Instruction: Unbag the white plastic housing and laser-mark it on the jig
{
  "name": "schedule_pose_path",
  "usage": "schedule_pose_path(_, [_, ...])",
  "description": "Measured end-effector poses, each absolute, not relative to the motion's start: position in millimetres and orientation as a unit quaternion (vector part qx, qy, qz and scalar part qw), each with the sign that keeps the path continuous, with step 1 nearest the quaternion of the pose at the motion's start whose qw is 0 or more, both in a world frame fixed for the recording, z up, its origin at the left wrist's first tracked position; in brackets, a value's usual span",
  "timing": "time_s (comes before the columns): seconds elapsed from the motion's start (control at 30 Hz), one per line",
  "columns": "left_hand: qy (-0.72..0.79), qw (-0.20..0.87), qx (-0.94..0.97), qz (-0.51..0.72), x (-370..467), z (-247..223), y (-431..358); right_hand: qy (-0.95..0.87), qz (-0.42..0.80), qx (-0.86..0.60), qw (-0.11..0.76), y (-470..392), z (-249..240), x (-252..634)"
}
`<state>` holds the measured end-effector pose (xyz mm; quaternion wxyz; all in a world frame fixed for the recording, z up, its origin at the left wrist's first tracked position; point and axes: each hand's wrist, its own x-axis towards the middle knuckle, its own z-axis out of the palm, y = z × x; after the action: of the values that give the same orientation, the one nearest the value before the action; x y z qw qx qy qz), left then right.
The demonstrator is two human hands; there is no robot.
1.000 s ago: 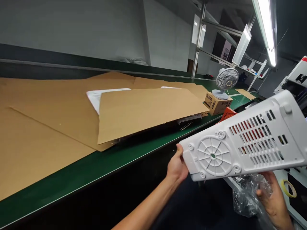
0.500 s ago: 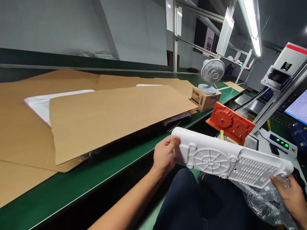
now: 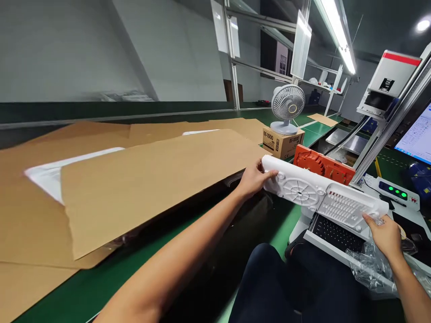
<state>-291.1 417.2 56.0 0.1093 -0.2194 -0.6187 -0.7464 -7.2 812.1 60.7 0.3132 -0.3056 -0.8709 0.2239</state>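
Head view, cardboard box (image 3: 282,142) printed "M-1000", both hands gripping white plastic panel (image 3: 323,198)

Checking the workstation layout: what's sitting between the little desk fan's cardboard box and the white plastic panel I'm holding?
In the head view, an orange fixture lies between the cardboard box and the white panel, which partly hides its lower edge.

One white panel (image 3: 323,197), one fan (image 3: 288,104)

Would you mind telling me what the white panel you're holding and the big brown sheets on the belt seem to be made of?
The panel looks like moulded plastic, matt white: ribs, bosses and vent slots are formed in. The sheets look like plain brown cardboard, flat and dull, probably corrugated, though the edges are too blurred to confirm.
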Motion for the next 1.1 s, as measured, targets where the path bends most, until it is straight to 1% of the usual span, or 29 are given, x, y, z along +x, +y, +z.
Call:
schedule_pose_path(0.1, [-0.642,0.079,-0.233,-0.726,-341.1,58.1,433.1,-0.880,0.199,-0.298,0.311,819.0,55.9,-44.3])
schedule_pose_path(0.2, [-0.643,0.047,-0.219,-0.732,-381.5,57.8,449.5,-0.890,0.174,-0.305,0.291,826.9,53.8,-80.5])
schedule_pose_path(0.33, [-0.691,0.023,-0.152,-0.707,-420.5,58.1,469.0,-0.895,0.158,-0.330,0.256,836.5,50.9,-118.2])
schedule_pose_path(0.43, [-0.701,0.007,-0.130,-0.701,-441.7,58.0,481.4,-0.893,0.167,-0.336,0.249,844.8,45.4,-137.6])
schedule_pose_path(0.6, [-0.684,0.021,-0.120,-0.720,-462.1,55.8,498.5,-0.891,0.180,-0.332,0.253,859.1,36.5,-159.0])
schedule_pose_path(0.77, [-0.649,0.034,-0.150,-0.745,-472.8,53.4,514.3,-0.887,0.173,-0.344,0.255,870.2,34.2,-171.4])
schedule_pose_path(0.9, [-0.670,0.053,-0.153,-0.724,-485.2,52.9,520.3,-0.882,0.173,-0.350,0.264,878.7,33.7,-178.0])
schedule_pose_path(1.1, [-0.682,0.040,-0.153,-0.714,-496.8,53.8,519.1,-0.877,0.171,-0.356,0.275,887.2,36.5,-190.0])
